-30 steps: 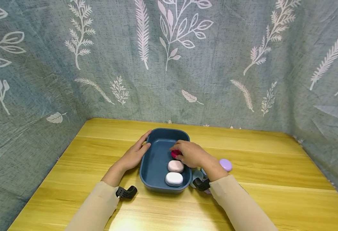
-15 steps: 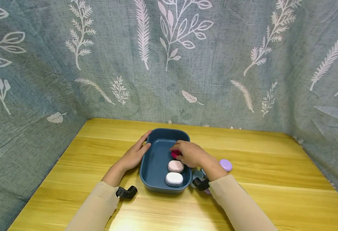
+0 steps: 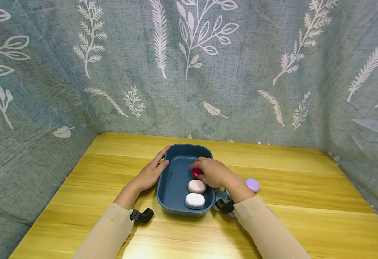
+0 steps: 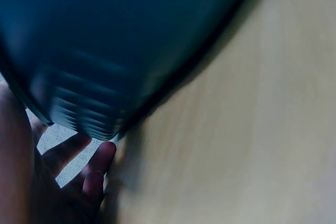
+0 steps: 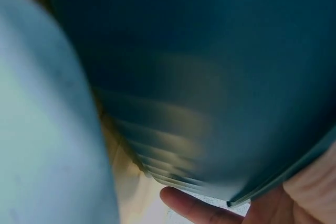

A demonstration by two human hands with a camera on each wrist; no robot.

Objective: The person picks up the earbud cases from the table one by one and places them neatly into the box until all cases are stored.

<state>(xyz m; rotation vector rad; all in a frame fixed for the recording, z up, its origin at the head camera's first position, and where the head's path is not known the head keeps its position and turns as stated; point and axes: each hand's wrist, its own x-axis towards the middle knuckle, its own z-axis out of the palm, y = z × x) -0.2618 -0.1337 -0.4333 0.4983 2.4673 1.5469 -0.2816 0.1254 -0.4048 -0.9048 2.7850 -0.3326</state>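
A dark blue plastic bin (image 3: 173, 194) stands on the table between both hands. My left hand (image 3: 150, 174) rests along its left wall with fingers extended and the thumb at the rim. In the left wrist view several fingers (image 4: 100, 161) lie against the ribbed outer wall. My right hand (image 3: 213, 172) reaches over the right rim and pinches a magenta earbud case (image 3: 196, 173) low inside the bin. Towards the near end lie a pale pink earbud case (image 3: 197, 186) and a white earbud case (image 3: 195, 201), lined up along the right wall. The right hand's fingertips are partly hidden behind the hand.
Right of the bin, a pale blue-grey rounded case (image 3: 220, 197) and other cases sit partly hidden under the right wrist. A lilac case (image 3: 252, 185) lies farther right on the wooden table (image 3: 305, 187). A patterned curtain (image 3: 189, 108) hangs behind.
The magenta earbud case has shifted very slightly to the right under my right fingers. Both hands and the bin otherwise stay where they were.
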